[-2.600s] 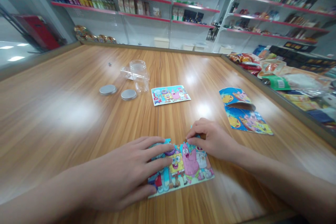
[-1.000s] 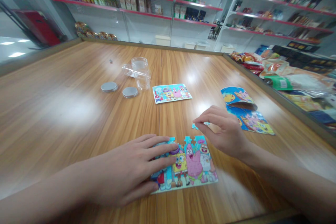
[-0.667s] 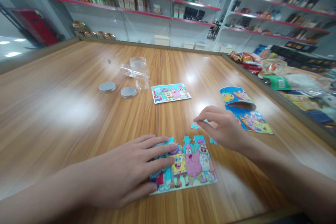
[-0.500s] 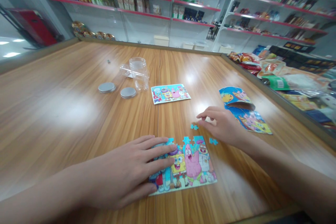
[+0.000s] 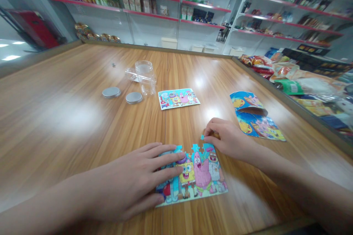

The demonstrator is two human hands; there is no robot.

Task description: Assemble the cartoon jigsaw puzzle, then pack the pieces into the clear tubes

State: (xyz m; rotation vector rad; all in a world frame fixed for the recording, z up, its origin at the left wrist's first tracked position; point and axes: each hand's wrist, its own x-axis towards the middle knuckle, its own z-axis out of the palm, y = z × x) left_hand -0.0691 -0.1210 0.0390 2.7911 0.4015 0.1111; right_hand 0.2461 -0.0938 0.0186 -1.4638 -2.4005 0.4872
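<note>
Clearly we are well along with the jigsaw here: the SpongeBob puzzle (image 5: 202, 174) lies on the near part of the table, its lower edge and the figures' bodies joined. Our left hand (image 5: 143, 176) is spread flat over its left side, fingers apart and gripping nothing, so we cannot tell whether that part is whole. What we see left to fill is along the top, where the sky has a wide gap above SpongeBob and a narrower notch right of Patrick. Just beyond that edge, our right hand (image 5: 230, 140) has thumb and forefinger closed on a small light-blue jigsaw piece (image 5: 202, 137), apart from the puzzle.

Farther off, a picture card (image 5: 179, 100) shows the same scene complete. To its right lie blue cartoon sheets (image 5: 260, 123), the upper one curled. To its left are two silver lids (image 5: 111, 92) (image 5: 134, 97), and just behind them two clear plastic jars (image 5: 143, 69), one upright and one on its side.

All of this sits on a broad wood-grain table (image 5: 82, 147) with a central seam, glossy under the lights and framed by a dull border. Past it, we have packaged snacks (image 5: 292, 86) heaped at the right, and red-edged shop shelves (image 5: 150, 14) of bottles and packets along the walls.
</note>
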